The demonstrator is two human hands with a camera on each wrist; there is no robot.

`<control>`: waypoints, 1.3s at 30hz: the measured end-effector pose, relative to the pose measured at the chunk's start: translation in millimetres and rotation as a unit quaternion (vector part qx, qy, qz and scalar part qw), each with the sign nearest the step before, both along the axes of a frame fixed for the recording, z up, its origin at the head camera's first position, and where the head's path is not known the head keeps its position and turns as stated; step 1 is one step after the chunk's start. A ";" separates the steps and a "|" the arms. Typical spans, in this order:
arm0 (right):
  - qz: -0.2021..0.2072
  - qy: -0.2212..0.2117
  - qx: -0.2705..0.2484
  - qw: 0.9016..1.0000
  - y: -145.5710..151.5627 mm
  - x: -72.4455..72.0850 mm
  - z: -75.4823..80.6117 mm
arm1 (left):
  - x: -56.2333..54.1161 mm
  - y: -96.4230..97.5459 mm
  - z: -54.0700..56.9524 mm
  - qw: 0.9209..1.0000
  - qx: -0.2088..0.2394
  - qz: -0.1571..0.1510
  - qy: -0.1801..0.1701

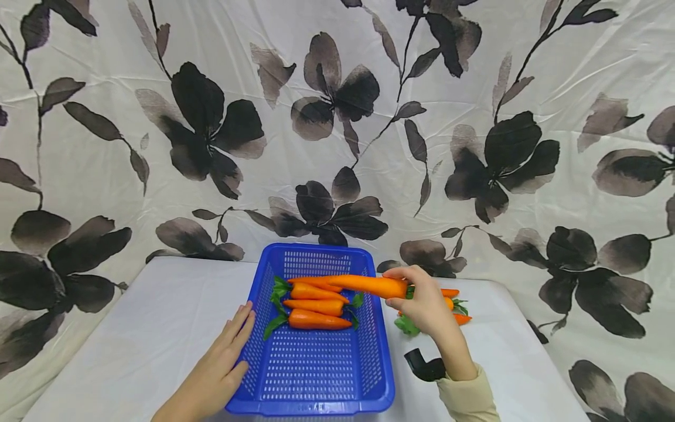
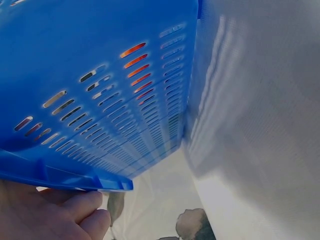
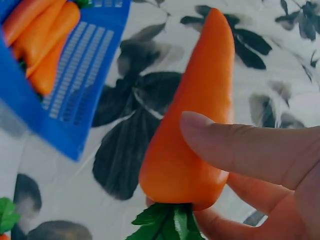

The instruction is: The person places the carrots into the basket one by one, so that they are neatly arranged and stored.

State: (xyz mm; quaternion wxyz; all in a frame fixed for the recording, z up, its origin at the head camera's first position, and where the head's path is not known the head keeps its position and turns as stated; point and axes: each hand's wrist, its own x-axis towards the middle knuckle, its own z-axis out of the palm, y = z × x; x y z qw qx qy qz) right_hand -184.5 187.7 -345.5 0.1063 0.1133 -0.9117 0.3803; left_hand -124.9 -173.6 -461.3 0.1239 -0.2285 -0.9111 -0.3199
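My right hand (image 1: 426,302) pinches an orange carrot (image 1: 371,285) near its leafy end, above the right rim of a blue plastic basket (image 1: 387,369). In the right wrist view the thumb (image 3: 235,145) lies across the carrot's thick end, with green leaves (image 3: 167,222) below it. The carrot's narrow tip points left over the basket. My left hand (image 1: 218,363) rests with straight fingers along the basket's left rim; the left wrist view shows its fingers (image 2: 82,205) right at the rim. Inside the basket, several carrots (image 1: 319,319) lie side by side toward the back.
More carrots (image 1: 462,319) with green leaves (image 1: 407,326) lie on the white table (image 1: 506,363) right of the basket, partly behind my right hand. A black curved piece (image 1: 424,366) shows at the right wrist. A floral cloth (image 1: 337,146) hangs behind the table.
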 end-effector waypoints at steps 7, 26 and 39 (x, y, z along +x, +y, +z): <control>0.025 -0.020 0.063 0.997 -29.5 -4.7 6.6 | 0.2 -0.3 0.2 1.000 0.001 -0.001 -0.002; 0.093 -0.122 0.219 0.964 -97.0 -23.3 -18.2 | 0.3 -1.1 -0.9 1.000 0.002 -0.007 0.003; 0.045 -0.216 0.295 0.930 -119.1 -39.3 -50.1 | 1.3 -0.5 -0.6 1.000 0.004 -0.007 0.000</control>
